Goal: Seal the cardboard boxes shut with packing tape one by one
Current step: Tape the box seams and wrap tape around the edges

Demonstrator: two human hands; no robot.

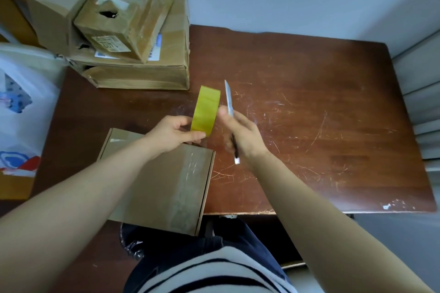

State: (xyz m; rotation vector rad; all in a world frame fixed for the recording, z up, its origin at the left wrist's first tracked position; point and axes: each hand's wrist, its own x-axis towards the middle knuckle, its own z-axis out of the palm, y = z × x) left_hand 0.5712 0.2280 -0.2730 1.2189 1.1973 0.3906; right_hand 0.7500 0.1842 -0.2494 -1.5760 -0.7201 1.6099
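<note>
The left hand (172, 134) grips a roll of yellow packing tape (206, 110), with the thumb pressed along its lower rim and the fingers curled round its left side. The roll stands on edge above the far end of a flat cardboard box (152, 188). That box lies at the near left of the scratched wooden table (309, 114), overhanging its front edge, with a strip of clear tape running down its lid.

The right hand (242, 134), just beside the roll, has its fingers curled round a utility knife (228, 100) whose blade points away. The thumb is blurred, so contact with the roll cannot be told. A stack of cardboard boxes (133, 38) sits at the far left.
</note>
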